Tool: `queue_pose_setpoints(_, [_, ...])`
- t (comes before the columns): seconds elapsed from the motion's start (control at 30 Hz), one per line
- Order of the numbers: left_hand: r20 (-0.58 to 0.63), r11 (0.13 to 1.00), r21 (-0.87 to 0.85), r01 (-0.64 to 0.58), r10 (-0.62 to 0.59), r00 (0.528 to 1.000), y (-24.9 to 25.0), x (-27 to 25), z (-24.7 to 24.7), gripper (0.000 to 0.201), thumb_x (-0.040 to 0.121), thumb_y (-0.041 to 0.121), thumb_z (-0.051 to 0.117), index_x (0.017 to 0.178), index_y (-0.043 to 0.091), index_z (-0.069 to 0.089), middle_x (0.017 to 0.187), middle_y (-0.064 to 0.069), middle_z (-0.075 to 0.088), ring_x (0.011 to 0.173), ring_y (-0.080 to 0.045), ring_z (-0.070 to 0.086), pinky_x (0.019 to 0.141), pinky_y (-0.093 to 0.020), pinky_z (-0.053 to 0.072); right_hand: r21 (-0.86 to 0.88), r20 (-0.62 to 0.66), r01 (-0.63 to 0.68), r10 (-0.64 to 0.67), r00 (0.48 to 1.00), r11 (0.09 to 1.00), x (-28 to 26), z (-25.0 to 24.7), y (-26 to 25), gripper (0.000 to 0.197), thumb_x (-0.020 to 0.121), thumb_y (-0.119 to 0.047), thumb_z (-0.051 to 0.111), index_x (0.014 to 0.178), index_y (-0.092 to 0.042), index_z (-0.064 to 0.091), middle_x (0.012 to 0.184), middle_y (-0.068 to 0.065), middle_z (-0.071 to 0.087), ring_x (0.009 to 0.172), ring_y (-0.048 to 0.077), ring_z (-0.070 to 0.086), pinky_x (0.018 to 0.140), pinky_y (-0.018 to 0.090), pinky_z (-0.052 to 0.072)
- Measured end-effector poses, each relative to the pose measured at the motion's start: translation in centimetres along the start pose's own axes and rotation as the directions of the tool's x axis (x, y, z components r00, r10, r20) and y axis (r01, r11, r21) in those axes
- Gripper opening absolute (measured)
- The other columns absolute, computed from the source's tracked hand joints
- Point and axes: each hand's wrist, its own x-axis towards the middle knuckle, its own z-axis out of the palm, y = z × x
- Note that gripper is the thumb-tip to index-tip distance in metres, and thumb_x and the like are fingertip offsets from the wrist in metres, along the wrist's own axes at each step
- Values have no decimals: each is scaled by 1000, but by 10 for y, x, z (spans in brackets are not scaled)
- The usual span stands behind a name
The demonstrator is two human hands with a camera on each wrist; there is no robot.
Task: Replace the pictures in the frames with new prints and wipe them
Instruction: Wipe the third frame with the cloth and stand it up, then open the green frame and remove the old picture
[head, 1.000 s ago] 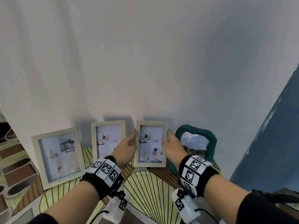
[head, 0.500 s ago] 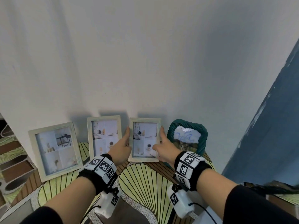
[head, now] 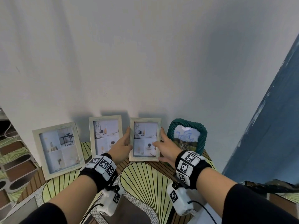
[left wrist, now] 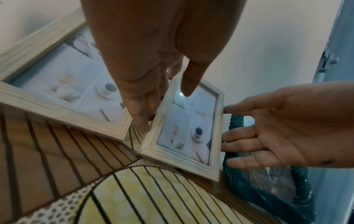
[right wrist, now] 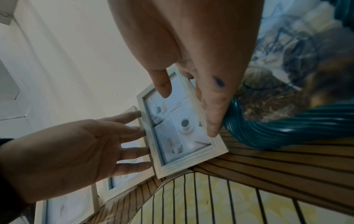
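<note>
A small pale wooden frame (head: pixel 144 139) with a four-panel print stands on the patterned table (head: pixel 142 183), leaning back at the white wall. My left hand (head: pixel 123 145) holds its left edge, thumb over the front and fingers (left wrist: pixel 141 119) behind. On the other side my right hand (head: pixel 163 147) holds the right edge, its thumb lying on the glass and its fingers (right wrist: pixel 212 121) along the side. In the left wrist view the frame (left wrist: pixel 185 133) rests with its bottom rail on the cloth.
Left of it stand a medium pale frame (head: pixel 105 135) and a larger one (head: pixel 58 147), both against the wall. A teal ribbed frame (head: pixel 202 135) with blue scribbles on its glass stands just right, close behind my right hand. A blue panel (head: pixel 267 135) rises at the right.
Both hands have stayed on the small frame's sides, and my right thumb now lies further onto the glass. The frame stands in the same gap between its neighbours.
</note>
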Motion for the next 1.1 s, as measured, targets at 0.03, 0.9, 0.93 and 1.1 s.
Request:
queue_pose_setpoints(0.03, [-9, 1000, -14, 3, -3, 1000, 1, -1, 0, 77, 100, -4, 40, 156, 28, -2, 163, 3, 13, 149, -15, 18, 121, -43, 23, 4, 0, 1, -1, 1000, 1000, 0, -1, 0, 77, 101, -15, 48, 156, -38, -2, 156, 2, 36, 118, 31, 58, 100, 49, 46])
queue_pose_setpoints(0.9, [-223, 959, 69, -273, 282, 933, 94, -79, 63, 28, 99, 41, 51, 126, 40, 54, 110, 7, 67, 98, -9, 66, 87, -33, 54, -118, -340, 324, -345, 875, 939, -124, -107, -27, 28, 96, -27, 61, 123, -31, 58, 93, -3, 77, 83, 9, 74, 67, 21, 56])
queue_pose_setpoints(0.93, [-168, 969, 72, -237, 246, 955, 92, -71, 69, 33, 99, 42, 49, 132, 42, 49, 116, 7, 64, 104, -11, 64, 92, -37, 53, -122, -345, 306, -329, 879, 944, -122, -116, -25, 28, 96, -27, 61, 123, -31, 58, 93, -3, 77, 83, 9, 74, 72, 26, 57])
queue_pose_setpoints(1.1, [51, 969, 222, -112, 104, 993, 85, -33, 100, 55, 103, 41, 39, 154, 37, 17, 126, -1, 55, 114, -17, 54, 100, -31, 42, -172, -382, 191, -244, 891, 966, -103, -150, 2, 30, 99, -27, 55, 128, -25, 58, 95, -1, 74, 84, 13, 73, 75, 28, 55])
